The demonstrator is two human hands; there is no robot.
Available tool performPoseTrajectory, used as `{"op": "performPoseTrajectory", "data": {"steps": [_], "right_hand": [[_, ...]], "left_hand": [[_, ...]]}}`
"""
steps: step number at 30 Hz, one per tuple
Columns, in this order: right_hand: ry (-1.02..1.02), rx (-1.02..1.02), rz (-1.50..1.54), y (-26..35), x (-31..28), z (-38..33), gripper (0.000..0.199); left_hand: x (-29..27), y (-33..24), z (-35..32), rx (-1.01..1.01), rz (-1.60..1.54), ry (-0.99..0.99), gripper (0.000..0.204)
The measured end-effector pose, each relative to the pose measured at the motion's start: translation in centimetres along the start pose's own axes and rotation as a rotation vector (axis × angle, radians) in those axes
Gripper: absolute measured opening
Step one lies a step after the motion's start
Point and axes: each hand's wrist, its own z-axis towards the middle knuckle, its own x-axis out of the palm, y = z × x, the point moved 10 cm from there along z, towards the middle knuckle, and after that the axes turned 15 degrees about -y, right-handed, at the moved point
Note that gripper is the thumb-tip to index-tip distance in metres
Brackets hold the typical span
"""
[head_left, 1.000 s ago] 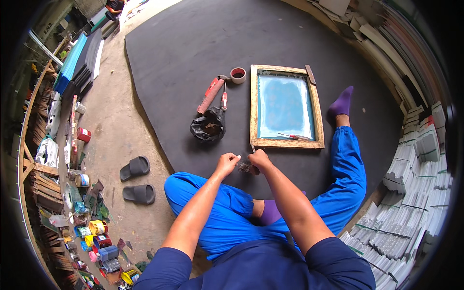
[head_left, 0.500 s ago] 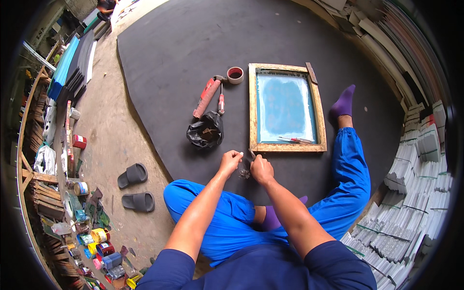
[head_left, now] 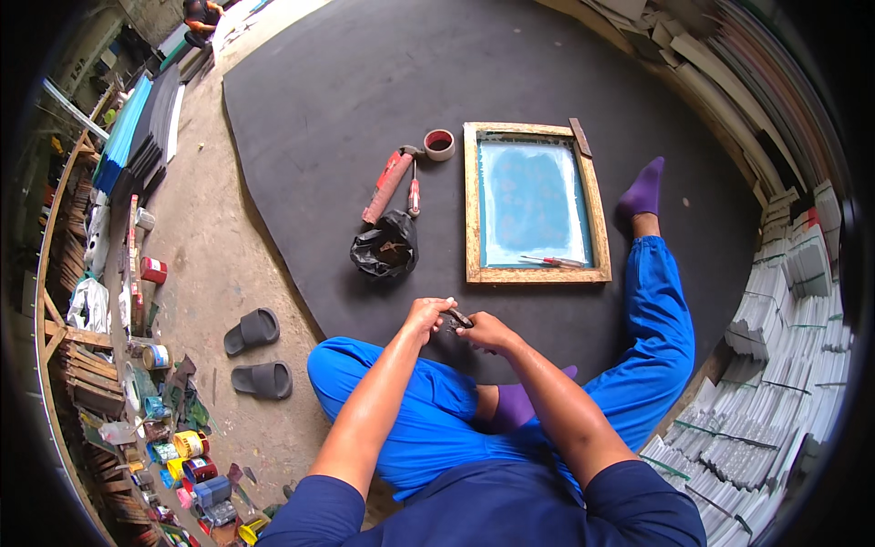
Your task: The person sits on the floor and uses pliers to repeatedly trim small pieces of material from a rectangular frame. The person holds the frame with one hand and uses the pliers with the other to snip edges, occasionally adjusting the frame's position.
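Note:
My left hand [head_left: 427, 315] is closed in a pinch, with a tiny pale bit at its fingertips. My right hand [head_left: 488, 332] is closed around a short dark tool [head_left: 461, 318], which looks like pliers and reaches toward the left fingers. Beneath the hands, dark scraps on the black mat are partly hidden. Just beyond lies a wooden screen-printing frame [head_left: 472, 219] with blue mesh [head_left: 531, 201]. A screwdriver [head_left: 552, 262] with a clear and red handle rests inside its near edge. Left of the frame stands an open black plastic bag [head_left: 385, 246] with brown scraps inside.
Past the bag lie a thick red-handled tool [head_left: 388, 187], a second screwdriver [head_left: 415, 193] and a tape roll [head_left: 439, 145]. Black sandals [head_left: 261, 380] and paint cans [head_left: 190, 444] are on the left. White bundled stacks [head_left: 729, 456] line the right. Another person [head_left: 199, 20] sits far left.
My right hand has drawn the dark tool left and slightly down, toward my left hand. The left hand has lowered slightly, and the two hands now nearly meet.

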Motion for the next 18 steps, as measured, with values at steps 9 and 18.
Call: {"op": "performPoseTrajectory", "data": {"steps": [9, 18], "right_hand": [[0.271, 0.300, 0.330, -1.3, 1.2, -2.0, 0.032], [0.213, 0.343, 0.848, 0.1, -0.2, -2.2, 0.036]], "left_hand": [[0.7, 2.3, -1.1, -0.213, -0.234, -0.007, 0.030], [-1.8, -0.7, -1.3, 0.444, 0.287, -0.205, 0.031]]}}
